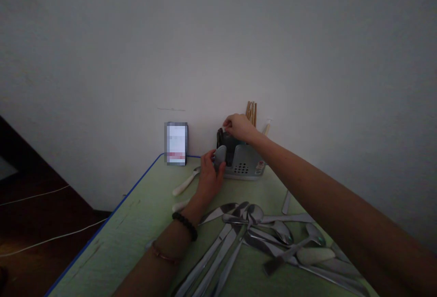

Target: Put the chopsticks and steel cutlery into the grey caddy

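A grey plastic cutlery holder (244,166) stands against the wall at the far end of the green table (129,238). Wooden chopsticks (251,111) stick up from its back. My right hand (239,127) is above the holder's left compartment, fingers pinched on the top of a dark utensil (220,137) standing in it. My left hand (210,176) is beside the holder's left side, fingers closed around a grey spoon (220,155) held bowl upward. A beaded bracelet sits on my left wrist.
Several steel spoons (252,224) lie in a heap on the table in front of me. A white-handled spoon (186,183) lies left of my left hand. A phone (176,143) leans against the wall. Cables run over the dark floor at the left.
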Motion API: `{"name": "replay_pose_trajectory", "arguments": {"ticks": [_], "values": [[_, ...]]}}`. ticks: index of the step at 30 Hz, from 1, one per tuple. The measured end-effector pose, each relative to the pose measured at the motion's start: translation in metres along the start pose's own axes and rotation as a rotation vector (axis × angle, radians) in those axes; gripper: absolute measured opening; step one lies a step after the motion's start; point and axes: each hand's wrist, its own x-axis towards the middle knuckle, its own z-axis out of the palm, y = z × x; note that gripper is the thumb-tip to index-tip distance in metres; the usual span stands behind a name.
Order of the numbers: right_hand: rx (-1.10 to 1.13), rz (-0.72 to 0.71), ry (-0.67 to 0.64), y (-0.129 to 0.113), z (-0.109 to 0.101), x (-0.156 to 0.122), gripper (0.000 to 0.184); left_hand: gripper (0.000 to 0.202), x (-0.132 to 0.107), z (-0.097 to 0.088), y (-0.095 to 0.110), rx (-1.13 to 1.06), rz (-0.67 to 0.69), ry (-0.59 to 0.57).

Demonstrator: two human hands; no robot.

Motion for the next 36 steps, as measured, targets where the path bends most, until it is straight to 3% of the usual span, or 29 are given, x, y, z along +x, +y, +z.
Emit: {"name": "replay_pose_trajectory", "arguments": {"ticks": [4, 7, 14, 17, 21, 23, 27, 29, 36], "values": [[-0.007, -0.009, 0.010, 0.002, -0.004, -0.004, 0.023, 0.041, 0.000, -0.001, -0.001, 0.011, 0.006, -0.002], [0.051, -0.043, 0.089, -0.002, -0.010, -0.020, 0.022, 0.041, 0.000, -0.001, -0.002, 0.014, 0.004, -0.002], [0.376, 0.001, 0.409, -0.010, -0.008, -0.115, 0.020, 0.044, 0.006, -0.004, -0.012, 0.050, -0.001, -0.068], [0.396, 0.045, 0.423, 0.001, -0.006, -0.146, 0.019, 0.053, 0.015, -0.017, -0.011, 0.197, -0.029, -0.235], [0.351, 0.078, 0.292, 0.026, -0.018, -0.164, 0.019, 0.058, 0.031, -0.050, 0.005, 0.527, -0.082, -0.735], [0.298, 0.105, 0.120, 0.037, -0.026, -0.170, 0.021, 0.050, 0.040, -0.067, 0.014, 0.638, -0.109, -0.999], [0.148, 0.187, -0.404, 0.047, -0.034, -0.181, 0.027, 0.051, 0.054, -0.095, 0.023, 0.774, -0.208, -1.076], [0.104, 0.205, -0.555, 0.044, -0.034, -0.183, 0.031, 0.054, 0.059, -0.104, 0.020, 0.827, -0.251, -1.084], [0.187, 0.130, -0.605, 0.025, -0.032, -0.180, 0.037, 0.032, 0.054, -0.110, 0.007, 0.872, -0.435, -1.199]]}}
